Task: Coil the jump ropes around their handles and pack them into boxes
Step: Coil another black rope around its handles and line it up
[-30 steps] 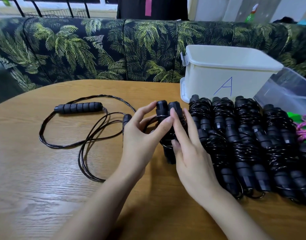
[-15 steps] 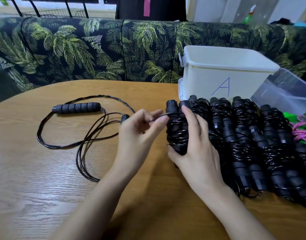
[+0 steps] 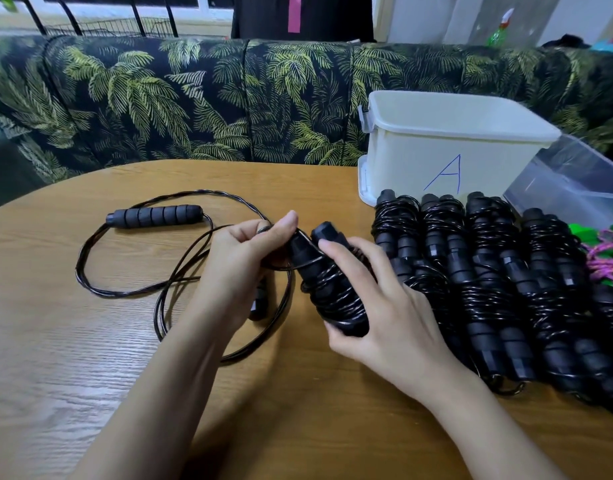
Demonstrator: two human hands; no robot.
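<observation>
Hands are working together mid-frame: right hand [image 3: 384,320] is gripping the coiled rope bundle [image 3: 327,289], left hand [image 3: 242,268] is pinching its loose cord [image 3: 288,296], uncoiled rope [image 3: 156,216] is lying centre-left.

Bright enough throughout, softly and evenly lit, with daylight from the window [image 3: 100,10] along the top edge, washed out to near white there. Soft, blurry-edged shadows on the table [image 3: 73,393] beneath the left hand [image 3: 242,271] and right hand [image 3: 395,317], darkest between the forearms. Pale sheen across the wood grain at lower left. Thin white glints along the cords of the rope bundle [image 3: 333,292] and the coiled ropes [image 3: 499,271], otherwise almost featureless black. Bowed by the wide lens towards the edges: sofa [image 3: 142,98] back and table rim curved. Sharp in the middle, softer at far right and in the background.
</observation>
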